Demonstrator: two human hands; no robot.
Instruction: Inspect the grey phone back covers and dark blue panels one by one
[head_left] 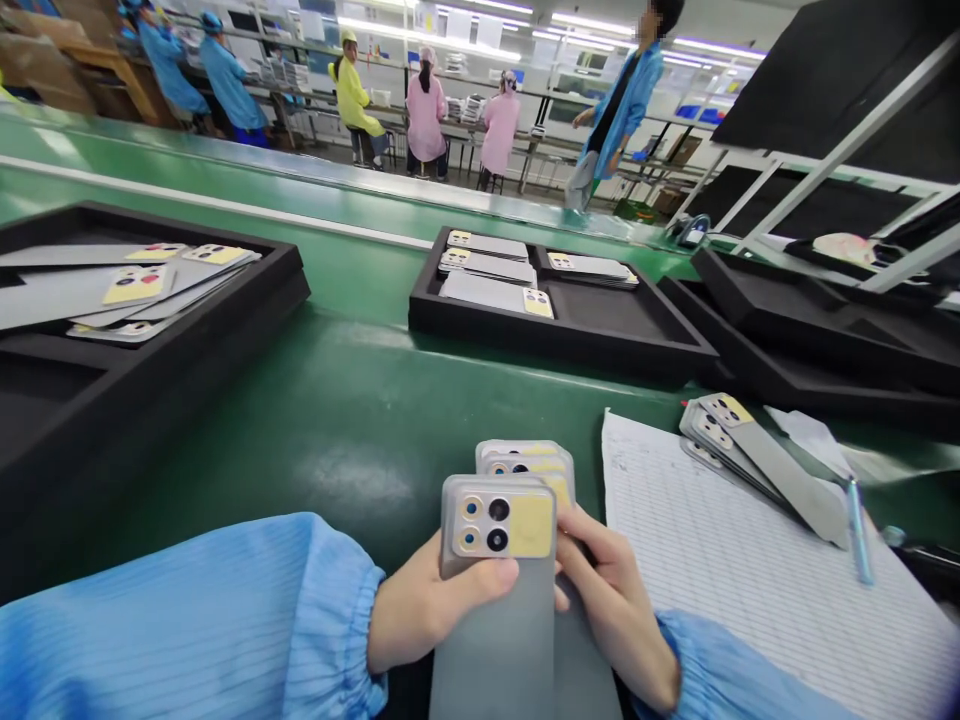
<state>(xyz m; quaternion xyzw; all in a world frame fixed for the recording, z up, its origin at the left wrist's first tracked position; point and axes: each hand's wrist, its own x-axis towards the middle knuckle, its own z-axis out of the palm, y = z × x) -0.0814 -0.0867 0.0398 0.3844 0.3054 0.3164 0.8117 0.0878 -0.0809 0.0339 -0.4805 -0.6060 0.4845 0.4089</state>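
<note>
A grey phone back cover with a yellow film patch by its camera holes is upright at the bottom centre. My left hand grips its left edge, thumb across the front. My right hand is closed on its right side and on a small stack of like covers just behind it. Both arms wear light blue sleeves.
Black foam tray ahead holds several covers; another black tray at left holds more. A lined paper sheet lies at right with a few covers and a pen. Empty black trays stack at far right. Workers stand beyond the green belt.
</note>
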